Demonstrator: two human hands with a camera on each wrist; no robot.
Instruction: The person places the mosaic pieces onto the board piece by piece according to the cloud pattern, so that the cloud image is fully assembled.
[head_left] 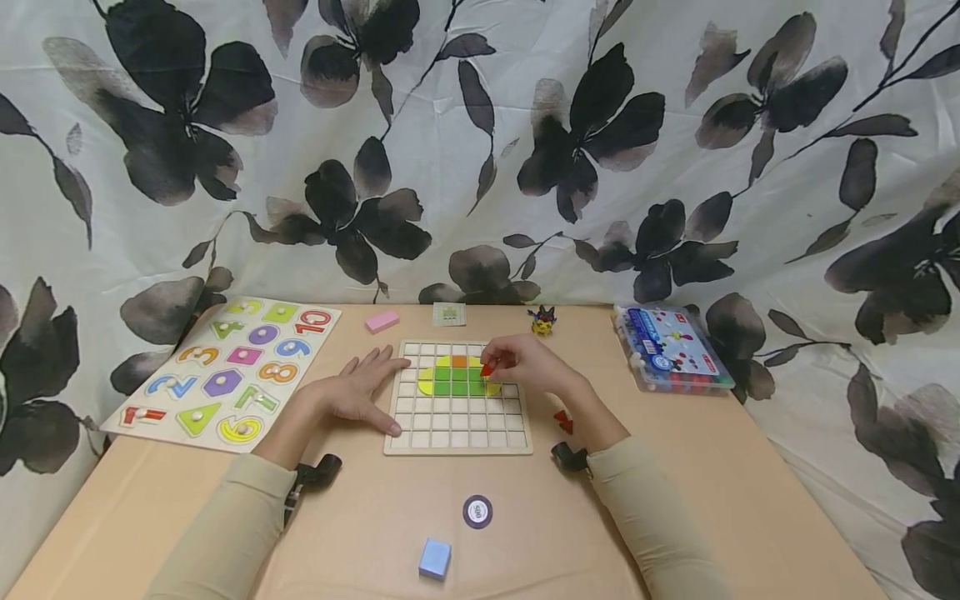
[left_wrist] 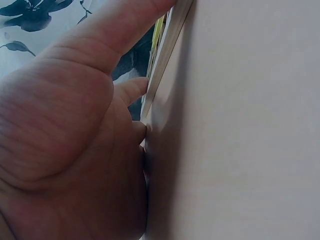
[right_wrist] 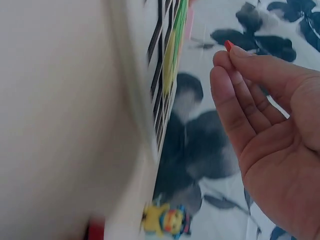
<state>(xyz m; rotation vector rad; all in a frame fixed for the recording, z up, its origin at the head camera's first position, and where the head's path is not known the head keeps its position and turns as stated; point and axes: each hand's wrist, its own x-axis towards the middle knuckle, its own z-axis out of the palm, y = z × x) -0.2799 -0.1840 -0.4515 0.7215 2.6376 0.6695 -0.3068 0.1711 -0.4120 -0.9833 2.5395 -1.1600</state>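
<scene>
Nearest the camera, a blue block (head_left: pixel 435 557) sits on the table (head_left: pixel 675 500) beside a round token (head_left: pixel 477 511). Beyond them, the left hand (head_left: pixel 358 393) lies flat with straight fingers against the grid board's (head_left: pixel 457 433) left edge, while the right hand (head_left: pixel 528 364) pinches a red piece (head_left: pixel 487 368) over the green tiles (head_left: pixel 457 382)

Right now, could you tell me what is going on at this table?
A person is working at a wooden grid board on the table. The right hand pinches a small red piece over the green, yellow and orange pieces already set in the grid. The left hand lies flat, fingers touching the board's left edge. Another red piece lies right of the board, and a number puzzle sits to the left.
</scene>
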